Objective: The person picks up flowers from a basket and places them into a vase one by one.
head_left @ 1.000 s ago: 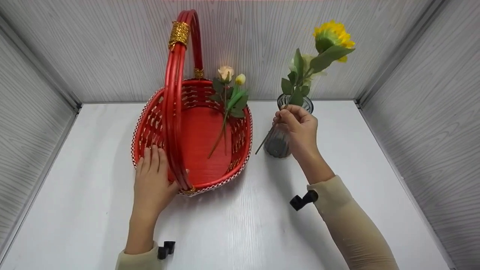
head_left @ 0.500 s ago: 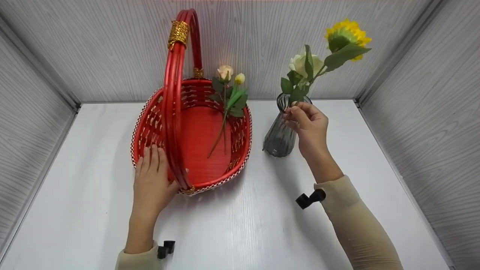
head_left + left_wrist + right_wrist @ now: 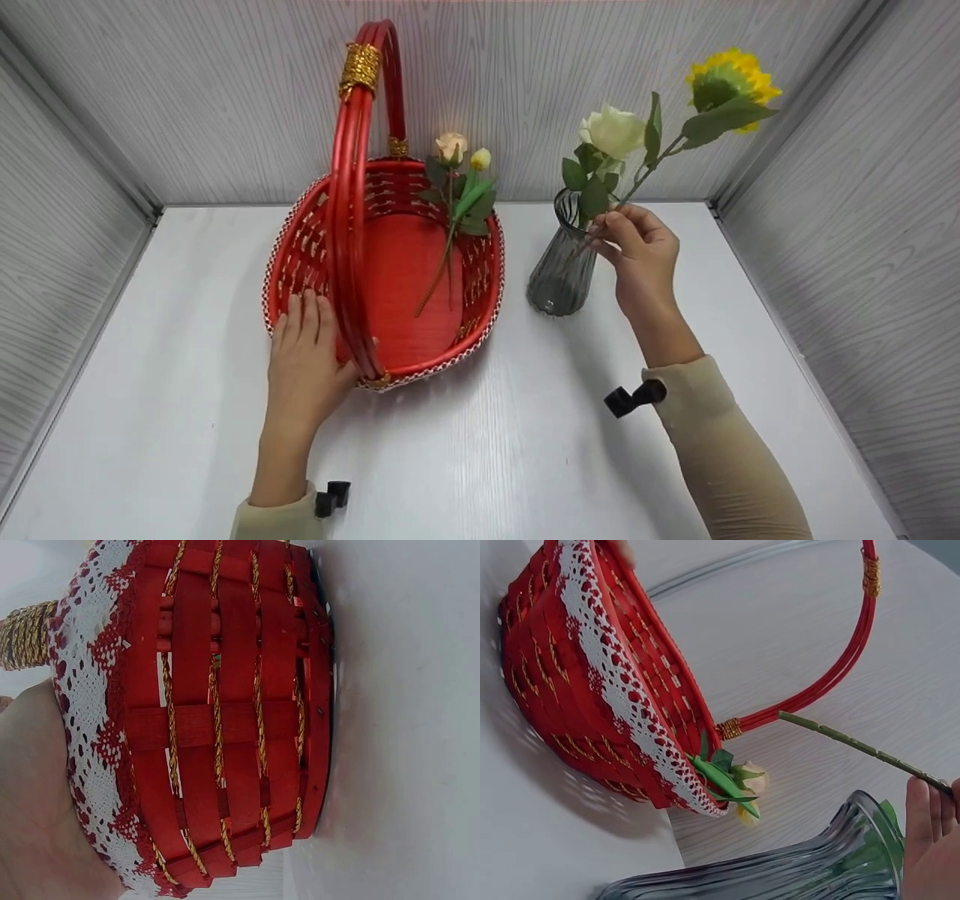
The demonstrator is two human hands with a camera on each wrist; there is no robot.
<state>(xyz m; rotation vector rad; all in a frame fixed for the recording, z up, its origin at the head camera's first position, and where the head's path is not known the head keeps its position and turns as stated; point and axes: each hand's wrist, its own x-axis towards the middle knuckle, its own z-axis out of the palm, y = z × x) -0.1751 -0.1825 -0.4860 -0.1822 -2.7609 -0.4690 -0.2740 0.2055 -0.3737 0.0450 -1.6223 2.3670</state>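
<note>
The right hand pinches the yellow sunflower by its stem near the glass vase, farther right than a second ago, leaving the white rose uncovered. The left hand, fingers straight, rests unmoved on the red basket's near-left rim. The handle arches over the opening; a peach rose and yellow tulip lean far right inside.

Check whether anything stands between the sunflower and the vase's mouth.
Partly: leaves of the white rose in the vase crowd the mouth. Nothing else visible stands between it and the sunflower, which the right hand pinches by the stem.
</note>
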